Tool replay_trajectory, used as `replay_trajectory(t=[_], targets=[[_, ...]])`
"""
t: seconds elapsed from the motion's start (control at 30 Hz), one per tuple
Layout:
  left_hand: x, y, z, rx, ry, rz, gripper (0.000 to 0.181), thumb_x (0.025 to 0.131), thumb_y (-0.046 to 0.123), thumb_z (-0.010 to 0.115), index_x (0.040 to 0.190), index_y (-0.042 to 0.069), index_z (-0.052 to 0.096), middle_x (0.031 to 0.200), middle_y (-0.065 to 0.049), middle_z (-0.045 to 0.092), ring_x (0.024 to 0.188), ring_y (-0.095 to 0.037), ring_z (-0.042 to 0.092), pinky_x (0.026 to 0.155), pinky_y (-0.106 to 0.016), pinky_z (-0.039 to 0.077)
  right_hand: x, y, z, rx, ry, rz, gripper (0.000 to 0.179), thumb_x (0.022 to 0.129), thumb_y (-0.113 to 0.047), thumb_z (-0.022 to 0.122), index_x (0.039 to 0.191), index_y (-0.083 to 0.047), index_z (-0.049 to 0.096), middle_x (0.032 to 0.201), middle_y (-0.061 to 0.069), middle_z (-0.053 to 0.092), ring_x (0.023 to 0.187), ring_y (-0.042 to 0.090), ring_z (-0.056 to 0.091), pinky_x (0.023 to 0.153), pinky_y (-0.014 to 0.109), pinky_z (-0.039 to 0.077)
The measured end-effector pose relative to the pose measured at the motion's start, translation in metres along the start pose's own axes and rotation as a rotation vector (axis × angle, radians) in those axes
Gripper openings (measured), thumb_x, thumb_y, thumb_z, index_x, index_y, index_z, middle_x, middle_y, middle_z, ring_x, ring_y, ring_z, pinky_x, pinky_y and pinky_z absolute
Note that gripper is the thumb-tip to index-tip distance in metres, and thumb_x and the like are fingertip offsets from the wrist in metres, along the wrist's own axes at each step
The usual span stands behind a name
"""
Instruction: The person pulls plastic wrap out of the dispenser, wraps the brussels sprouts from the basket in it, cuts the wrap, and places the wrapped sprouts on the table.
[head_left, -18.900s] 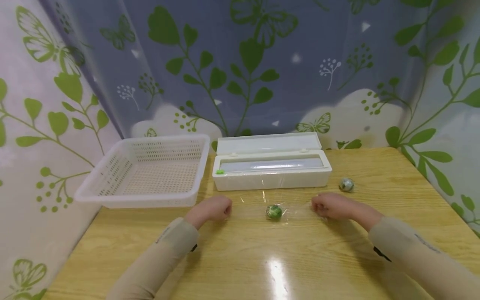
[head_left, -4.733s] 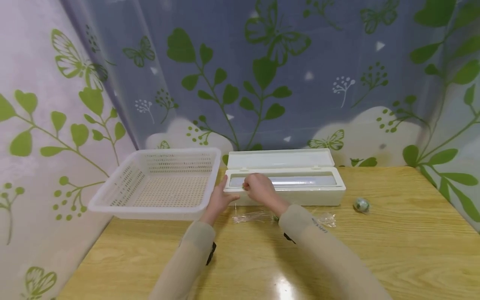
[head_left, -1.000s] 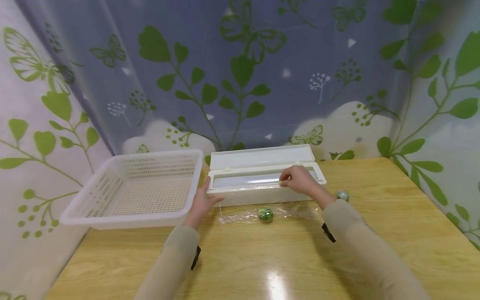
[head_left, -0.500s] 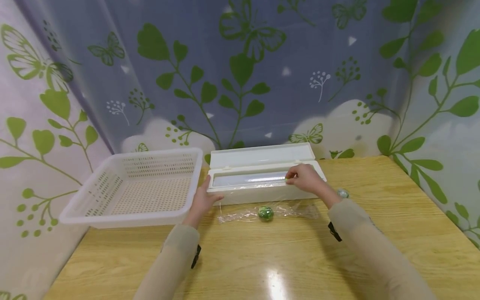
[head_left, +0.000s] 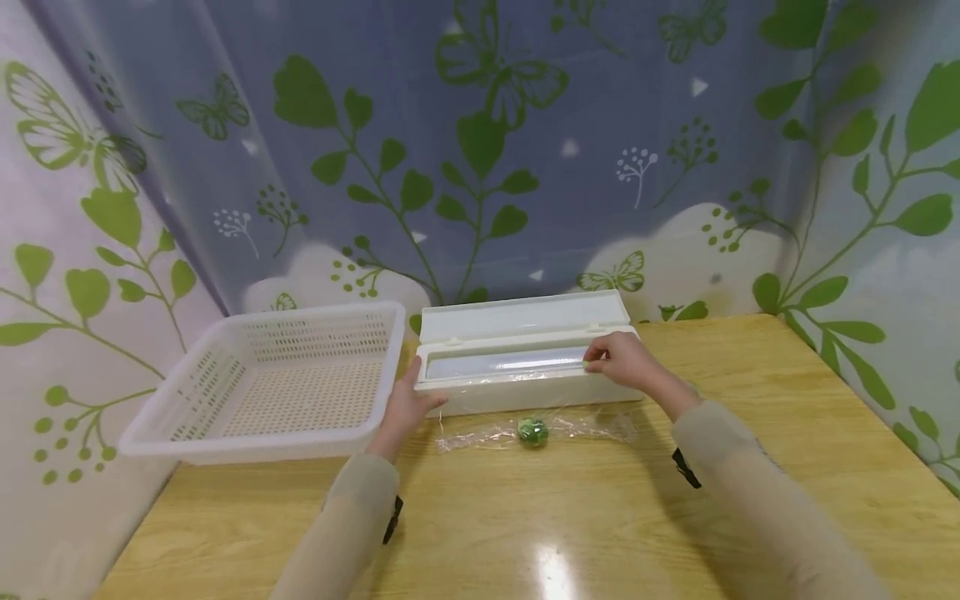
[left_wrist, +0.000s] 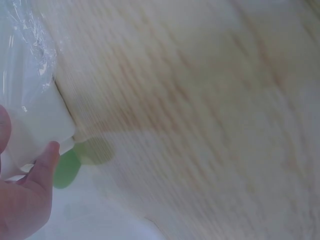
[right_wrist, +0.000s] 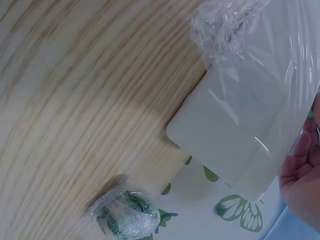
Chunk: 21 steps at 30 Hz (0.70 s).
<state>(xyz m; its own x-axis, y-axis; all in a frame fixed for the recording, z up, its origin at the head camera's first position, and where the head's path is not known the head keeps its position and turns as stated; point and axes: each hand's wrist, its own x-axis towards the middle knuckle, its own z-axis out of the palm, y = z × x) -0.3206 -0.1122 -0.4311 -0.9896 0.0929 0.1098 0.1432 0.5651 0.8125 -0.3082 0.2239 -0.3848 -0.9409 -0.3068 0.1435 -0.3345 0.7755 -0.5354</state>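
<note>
A white cling film dispenser stands on the table with its lid raised and a film roll inside. My left hand holds its left end, thumb along the front and a finger up the side. At the right part of the front rim, my right hand pinches a small green slide cutter. Clear film hangs over the front, and a crumpled strip of cling film lies before the box. On that strip sits a small round green vegetable, like a Brussels sprout.
A white plastic basket with slotted walls stands left of the dispenser, close to my left hand. A film-wrapped green ball lies beyond the dispenser's right end, mostly behind my right arm in the head view. A patterned curtain hangs behind the table.
Earlier, both hands stretched film over the vegetable. Later, my left hand took the dispenser's left end, and my right hand slid the green cutter from left to right along the rim.
</note>
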Motion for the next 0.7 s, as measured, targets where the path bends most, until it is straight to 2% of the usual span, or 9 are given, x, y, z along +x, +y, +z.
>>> replay_trajectory(t=[0.23,0.53,0.7], targets=[[-0.001,0.000,-0.001,0.005,0.008,0.010,0.086,0.070,0.009,0.072,0.137,-0.004,0.020,0.138,-0.022,0.024,0.125,-0.036,0.025,0.101,-0.041,0.021,-0.004,0.007,-0.006,-0.004,-0.014,0.017,0.010,0.081,-0.008,0.062,0.088,0.000,0.065,0.083,0.008,0.061,0.073,0.021,0.055,0.063,0.036,0.046],[-0.001,0.001,-0.001,0.023,-0.006,-0.018,0.088,0.071,0.012,0.072,0.138,-0.001,0.017,0.140,-0.019,0.021,0.126,-0.035,0.024,0.101,-0.041,0.020,-0.013,0.023,-0.018,-0.033,-0.002,0.076,0.011,0.082,-0.009,0.062,0.089,0.000,0.064,0.083,0.008,0.061,0.075,0.023,0.053,0.065,0.038,0.045],[0.001,0.001,-0.001,0.004,-0.005,0.004,0.087,0.071,0.010,0.072,0.137,-0.004,0.018,0.140,-0.020,0.021,0.126,-0.035,0.023,0.102,-0.040,0.019,-0.016,0.027,-0.024,-0.058,-0.005,0.080,0.010,0.081,-0.009,0.062,0.087,-0.001,0.064,0.083,0.007,0.061,0.076,0.024,0.055,0.067,0.039,0.046]])
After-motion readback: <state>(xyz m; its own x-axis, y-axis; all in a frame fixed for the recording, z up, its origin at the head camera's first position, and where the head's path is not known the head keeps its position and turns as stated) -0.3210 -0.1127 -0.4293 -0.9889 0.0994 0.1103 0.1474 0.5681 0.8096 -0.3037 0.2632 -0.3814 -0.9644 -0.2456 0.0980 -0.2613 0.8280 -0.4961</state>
